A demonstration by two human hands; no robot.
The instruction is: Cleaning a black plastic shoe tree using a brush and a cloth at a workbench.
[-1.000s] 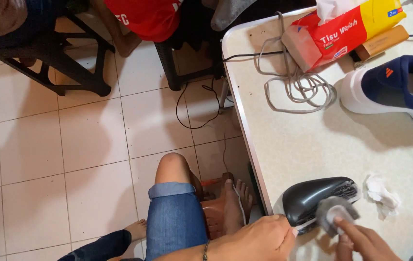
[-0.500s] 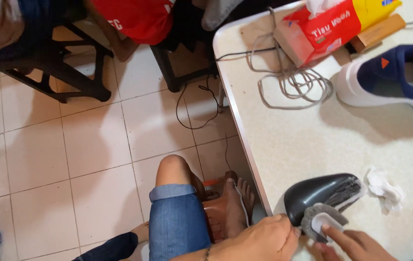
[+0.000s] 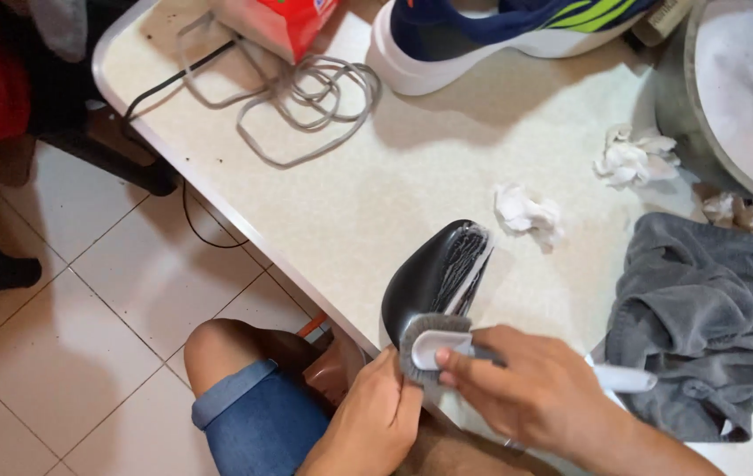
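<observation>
Both hands at table (image 3: 244, 211) edge | right hand (image 3: 526, 388) brush (image 3: 433, 345) | left hand (image 3: 376, 423) shoe (image 3: 425, 273)

The left hand (image 3: 374, 419) comes up from the bottom edge, wrist bent, palm turned toward the right, its fingers closed on something held in front of it; the right hand (image 3: 526, 388) reaches in from the lower right, forearm slanting down and out of view, back of the hand facing up; its fingers (image 3: 460, 363) curl round a handle, index finger stretched forward along it; the two hands sit just beside each other, almost touching; a bare knee shows below them.
</observation>
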